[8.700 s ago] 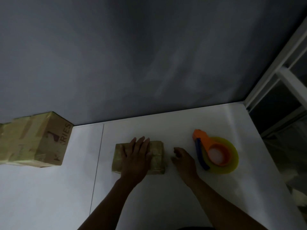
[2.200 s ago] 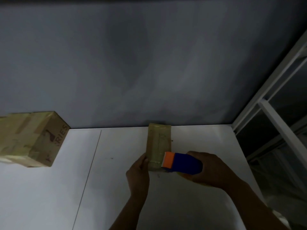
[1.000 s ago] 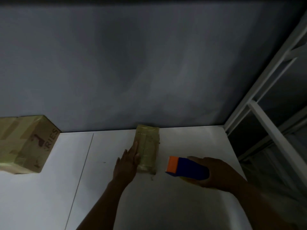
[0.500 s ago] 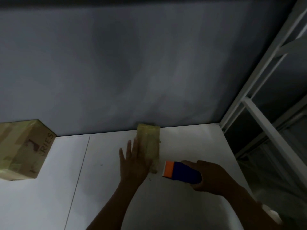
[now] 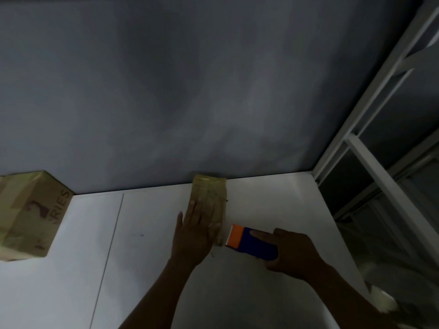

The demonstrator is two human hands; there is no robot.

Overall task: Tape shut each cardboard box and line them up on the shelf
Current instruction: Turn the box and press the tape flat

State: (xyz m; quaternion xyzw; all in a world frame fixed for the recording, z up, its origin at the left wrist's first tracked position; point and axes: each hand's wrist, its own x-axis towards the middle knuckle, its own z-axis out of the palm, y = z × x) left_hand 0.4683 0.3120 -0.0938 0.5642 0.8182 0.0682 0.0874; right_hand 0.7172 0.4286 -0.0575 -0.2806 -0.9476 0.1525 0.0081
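A small taped cardboard box (image 5: 212, 193) lies on the white shelf surface (image 5: 142, 269), its far end against the grey wall. My left hand (image 5: 193, 230) lies flat with straight fingers on the box's near left part. My right hand (image 5: 291, 254) grips a blue and orange tape dispenser (image 5: 249, 241) just right of the box's near end, its orange end pointing at the box. A larger taped cardboard box (image 5: 28, 217) with brown lettering stands at the far left.
A grey wall (image 5: 190, 91) closes the back of the shelf. A white metal frame (image 5: 370, 148) rises at the right edge, with dark space beyond it. A seam (image 5: 111, 248) runs across the white surface left of my hands.
My left hand has slid from the box's left side onto its top and now lies flat there. The dispenser in my right hand has come back close to the box's near end.
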